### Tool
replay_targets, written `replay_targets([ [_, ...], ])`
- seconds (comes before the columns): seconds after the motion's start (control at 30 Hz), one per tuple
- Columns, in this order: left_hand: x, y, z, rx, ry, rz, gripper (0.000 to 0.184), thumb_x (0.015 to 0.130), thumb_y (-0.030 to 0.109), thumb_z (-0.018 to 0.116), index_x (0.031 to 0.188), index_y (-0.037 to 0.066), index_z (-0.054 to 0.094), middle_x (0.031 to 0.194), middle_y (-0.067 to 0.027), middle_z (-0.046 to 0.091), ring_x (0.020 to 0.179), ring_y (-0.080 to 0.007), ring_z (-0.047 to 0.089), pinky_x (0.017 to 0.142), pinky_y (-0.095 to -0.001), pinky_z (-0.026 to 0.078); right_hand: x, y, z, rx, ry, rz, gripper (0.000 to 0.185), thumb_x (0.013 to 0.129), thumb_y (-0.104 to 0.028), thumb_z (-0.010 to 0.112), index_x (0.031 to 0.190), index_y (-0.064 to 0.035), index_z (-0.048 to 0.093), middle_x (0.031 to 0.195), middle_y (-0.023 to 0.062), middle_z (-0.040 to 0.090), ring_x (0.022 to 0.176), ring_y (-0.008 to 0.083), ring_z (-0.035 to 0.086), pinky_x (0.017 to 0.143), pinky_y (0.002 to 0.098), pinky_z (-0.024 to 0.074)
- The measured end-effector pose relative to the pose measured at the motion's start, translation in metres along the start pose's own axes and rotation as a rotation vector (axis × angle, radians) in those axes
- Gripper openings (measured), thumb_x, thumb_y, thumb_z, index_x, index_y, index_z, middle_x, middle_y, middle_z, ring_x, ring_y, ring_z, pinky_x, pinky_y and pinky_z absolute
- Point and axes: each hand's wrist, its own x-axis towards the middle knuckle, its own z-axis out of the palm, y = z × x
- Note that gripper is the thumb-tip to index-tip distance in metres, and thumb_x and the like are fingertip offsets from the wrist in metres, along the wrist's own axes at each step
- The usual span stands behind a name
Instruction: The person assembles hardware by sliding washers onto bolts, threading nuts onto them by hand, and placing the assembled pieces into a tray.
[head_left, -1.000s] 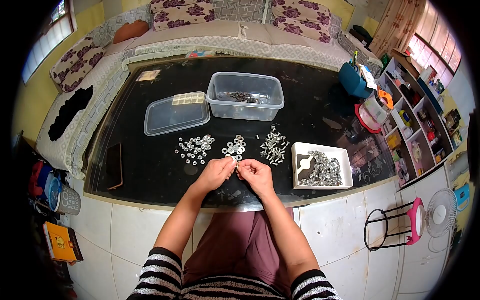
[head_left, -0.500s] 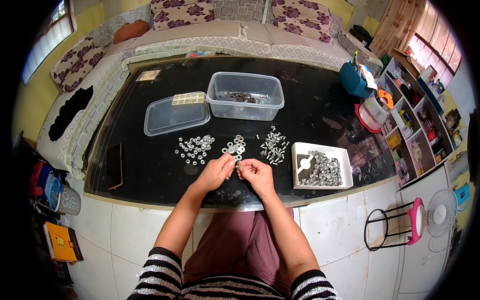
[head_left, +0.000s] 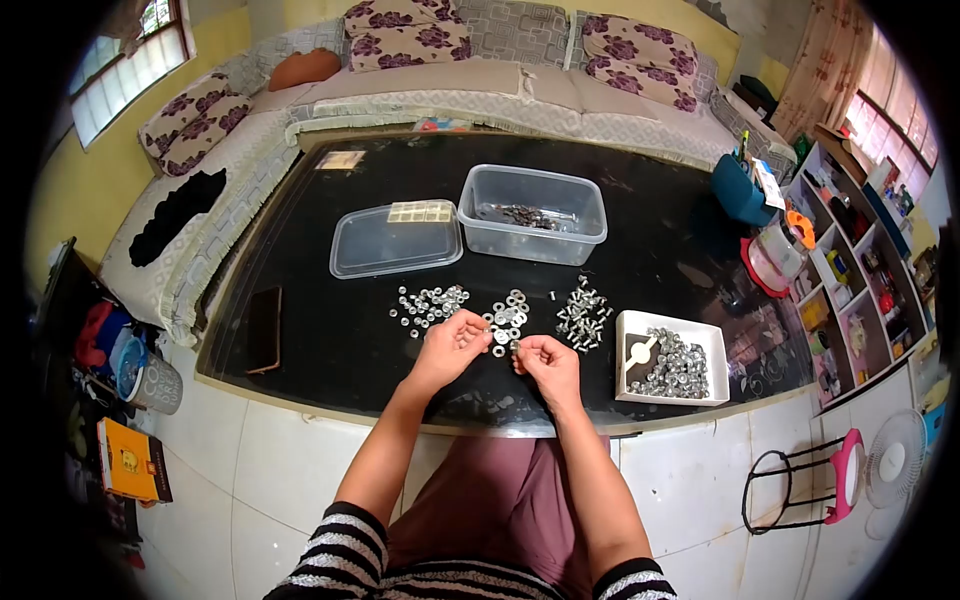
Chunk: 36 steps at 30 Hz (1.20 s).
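A home living room, with cushioned sofa [head_left: 420, 88] and curtained window [head_left: 893, 110].

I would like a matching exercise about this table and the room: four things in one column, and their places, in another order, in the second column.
Things
1. phone
2. lid
3. screws
4. stool

Places
A. on the floor, at the right
B. just left of the clear tub
C. near the left edge of the table
D. between the washers and the white box

Right pairs: 1-C, 2-B, 3-D, 4-A
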Motion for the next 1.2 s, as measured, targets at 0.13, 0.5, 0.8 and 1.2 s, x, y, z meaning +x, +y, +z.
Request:
replay_targets([
  [0.13, -0.008, 0.017, -0.029, 0.204, 0.181, 0.023, 0.012, 0.073, 0.003, 0.064, 0.082, 0.000, 0.056, 0.068, -0.0006, 0.058, 0.061, -0.0027, 0.052, 0.056, -0.0172, 0.043, 0.000, 0.001, -0.001, -0.007, -0.003, 0.006, 0.007, 0.077, -0.003, 0.059, 0.082, 0.0022, 0.059, 0.069, 0.0031, 0.059, 0.060, 0.0061, 0.054, 0.057, 0.0187, 0.0462],
  [0.5, -0.011, 0.019, -0.099, 0.751, 0.237, -0.067, 0.012, 0.065, 0.002, 0.062, 0.075, 0.000, 0.058, 0.061, -0.0092, 0.057, 0.056, -0.0179, 0.057, 0.057, -0.0271, 0.046, 0.000, 0.001, 0.000, -0.035, 0.007, 0.012, 0.007, 0.076, -0.003, 0.060, 0.082, 0.0014, 0.059, 0.069, 0.0023, 0.059, 0.060, 0.0053, 0.054, 0.056, 0.0182, 0.0460],
  [0.8, -0.012, 0.023, -0.098, 0.798, 0.186, -0.062, 0.017, 0.063, 0.002, 0.064, 0.079, 0.000, 0.059, 0.070, -0.0089, 0.057, 0.059, -0.0184, 0.057, 0.058, -0.0268, 0.046, 0.000, -0.002, 0.002, -0.002, 0.003, 0.024, 0.007, 0.076, -0.003, 0.061, 0.082, 0.0008, 0.060, 0.069, 0.0026, 0.059, 0.059, 0.0054, 0.054, 0.056, 0.0177, 0.0460],
  [1.2, -0.009, 0.044, 0.001, 0.362, -0.179, 0.199, 0.033, 0.068, 0.004, 0.066, 0.100, 0.004, 0.059, 0.083, -0.0066, 0.058, 0.068, -0.0127, 0.057, 0.064, -0.0233, 0.047, -0.001, -0.001, 0.001, -0.015, -0.021, 0.009, 0.008, 0.077, -0.005, 0.061, 0.083, 0.0004, 0.060, 0.070, 0.0019, 0.059, 0.059, 0.0042, 0.053, 0.054, 0.0171, 0.0443],
])
